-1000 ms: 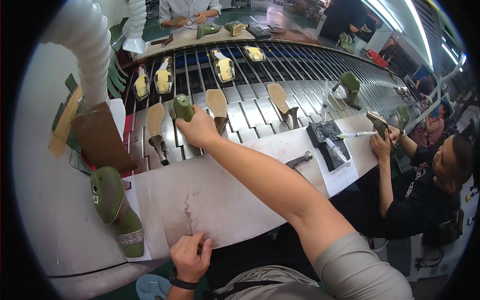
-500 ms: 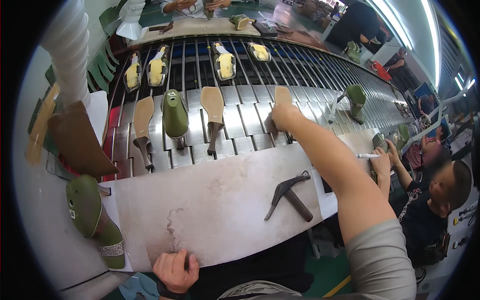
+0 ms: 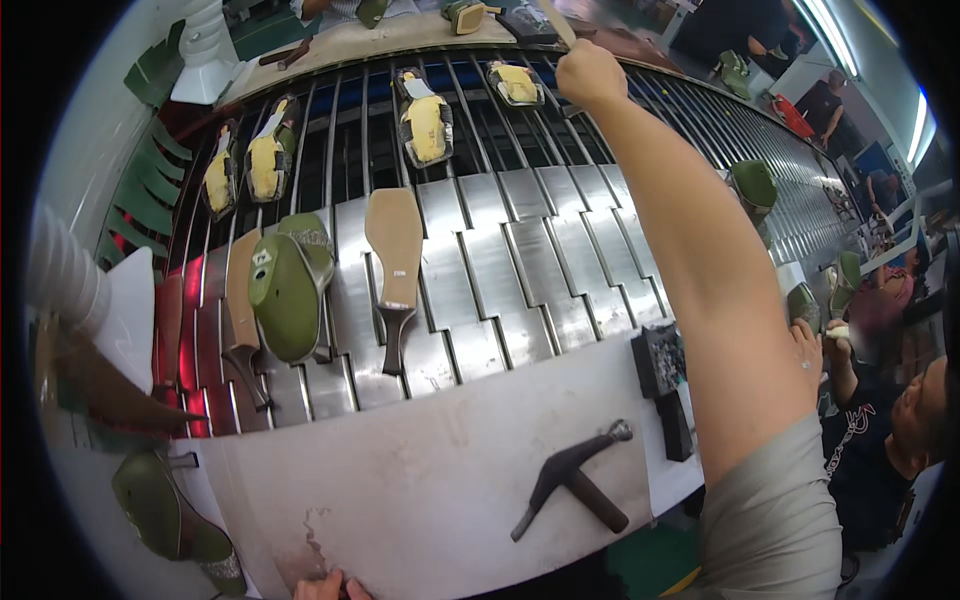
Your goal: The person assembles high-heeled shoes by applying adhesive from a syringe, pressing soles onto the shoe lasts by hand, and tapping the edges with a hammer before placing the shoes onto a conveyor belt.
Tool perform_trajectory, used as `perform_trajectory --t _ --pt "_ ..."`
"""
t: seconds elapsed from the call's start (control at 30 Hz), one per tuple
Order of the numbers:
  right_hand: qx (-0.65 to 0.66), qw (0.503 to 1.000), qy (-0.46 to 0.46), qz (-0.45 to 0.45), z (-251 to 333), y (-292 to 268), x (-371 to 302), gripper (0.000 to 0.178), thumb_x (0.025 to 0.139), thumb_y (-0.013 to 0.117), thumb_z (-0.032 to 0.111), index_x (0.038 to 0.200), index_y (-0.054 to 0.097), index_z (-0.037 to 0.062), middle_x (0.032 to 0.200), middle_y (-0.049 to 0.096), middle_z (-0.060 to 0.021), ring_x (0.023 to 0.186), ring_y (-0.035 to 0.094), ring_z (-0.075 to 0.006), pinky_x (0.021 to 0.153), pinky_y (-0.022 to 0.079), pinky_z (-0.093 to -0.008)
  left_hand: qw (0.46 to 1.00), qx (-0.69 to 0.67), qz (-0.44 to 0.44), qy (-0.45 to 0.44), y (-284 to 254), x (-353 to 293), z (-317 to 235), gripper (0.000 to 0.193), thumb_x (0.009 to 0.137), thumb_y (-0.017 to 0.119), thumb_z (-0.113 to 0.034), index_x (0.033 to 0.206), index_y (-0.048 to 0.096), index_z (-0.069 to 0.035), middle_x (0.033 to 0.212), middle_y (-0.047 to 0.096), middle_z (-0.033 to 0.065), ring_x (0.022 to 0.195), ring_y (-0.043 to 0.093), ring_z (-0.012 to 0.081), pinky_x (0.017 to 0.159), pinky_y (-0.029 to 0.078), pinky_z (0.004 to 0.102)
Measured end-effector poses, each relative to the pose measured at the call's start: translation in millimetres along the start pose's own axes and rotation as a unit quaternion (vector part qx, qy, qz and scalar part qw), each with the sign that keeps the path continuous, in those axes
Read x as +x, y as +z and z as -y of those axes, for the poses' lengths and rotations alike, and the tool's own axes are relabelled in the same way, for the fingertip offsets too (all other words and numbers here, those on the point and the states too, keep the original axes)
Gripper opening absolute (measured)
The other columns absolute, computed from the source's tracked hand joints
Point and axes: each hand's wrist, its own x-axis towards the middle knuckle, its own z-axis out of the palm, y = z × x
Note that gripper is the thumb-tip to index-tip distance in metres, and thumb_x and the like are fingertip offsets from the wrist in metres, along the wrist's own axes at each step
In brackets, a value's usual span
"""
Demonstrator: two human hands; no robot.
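Observation:
My right hand (image 3: 592, 75) reaches out over the far side of the conveyor, closed around a beige shoe sole (image 3: 557, 22) with a dark heel. At the lower edge only the fingertips of my left hand (image 3: 332, 586) show; they rest by the near edge of the work board (image 3: 420, 450), thumb apart, holding nothing. On the metal plates lie a beige heeled sole (image 3: 394, 250), a green heeled shoe (image 3: 285, 295) and another heeled sole (image 3: 242, 290), partly behind that shoe. A dark hammer (image 3: 570, 478) lies on the board.
Another green shoe (image 3: 150, 505) sits at the board's left end. Black trays (image 3: 662, 365) stand at its right. Several yellow-padded shoe pieces (image 3: 425, 130) lie along the far bars. A co-worker (image 3: 880, 430) handles green shoes at right; another person's hands (image 3: 318, 8) show at the top.
My right hand has lifted the heeled sole off the metal plates and carried it away to the far side. The view has shifted, and my left hand sits lower in it.

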Motion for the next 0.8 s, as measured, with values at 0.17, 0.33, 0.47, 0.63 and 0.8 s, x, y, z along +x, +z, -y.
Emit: perform_trajectory --t 0.17,0.33,0.47,0.63,0.8 --pt "-0.129 0.975 -0.014 0.182 20 88 31 0.11 0.084 0.08 0.064 0.158 0.034 -0.0034 0.151 0.056 -0.0283 0.136 0.061 -0.0415 0.11 0.052 -0.0514 0.998 -0.009 0.063 -0.017 -7 9 -1 0.012 0.095 0.071 -0.011 0.102 0.073 -0.001 0.071 0.058 0.0128 0.06 0.054 0.034 0.054 0.045 0.0463" --pt "-0.173 0.973 -0.024 0.153 40 112 16 0.095 0.089 0.076 0.045 0.157 0.035 -0.0073 0.144 0.058 -0.028 0.13 0.062 -0.0406 0.103 0.056 -0.0494 0.996 -0.035 0.078 -0.017 -11 7 5 0.011 0.093 0.071 -0.009 0.099 0.072 0.0 0.07 0.058 0.0145 0.058 0.053 0.0344 0.053 0.043 0.0464" --pt "-0.122 0.975 -0.009 0.186 42 58 -1 0.079 0.087 0.078 0.043 0.145 0.049 -0.0032 0.138 0.062 -0.0269 0.126 0.066 -0.0392 0.102 0.057 -0.0452 0.999 -0.044 0.019 0.006 -9 18 0 0.008 0.093 0.071 -0.007 0.097 0.071 0.0 0.07 0.057 0.0145 0.057 0.052 0.0345 0.052 0.043 0.0465" --pt "-0.067 0.977 0.017 0.2 54 -56 -57 0.076 0.086 0.078 0.047 0.14 0.055 -0.0018 0.137 0.065 -0.0266 0.123 0.069 -0.0395 0.102 0.058 -0.0453 0.998 -0.037 -0.026 0.035 -11 2 2 0.006 0.094 0.073 -0.006 0.096 0.071 -0.001 0.07 0.056 0.0143 0.06 0.053 0.033 0.054 0.044 0.0449" --pt "0.071 0.976 -0.021 0.206 62 -191 -170 0.08 0.085 0.076 0.049 0.138 0.053 -0.0064 0.126 0.07 -0.0299 0.119 0.07 -0.0427 0.102 0.055 -0.0488 0.964 -0.231 -0.034 -0.127 -11 -12 7 0.041 0.096 0.075 -0.013 0.133 0.064 0.001 0.107 0.069 0.0173 0.088 0.066 0.0339 0.079 0.056 0.0412"
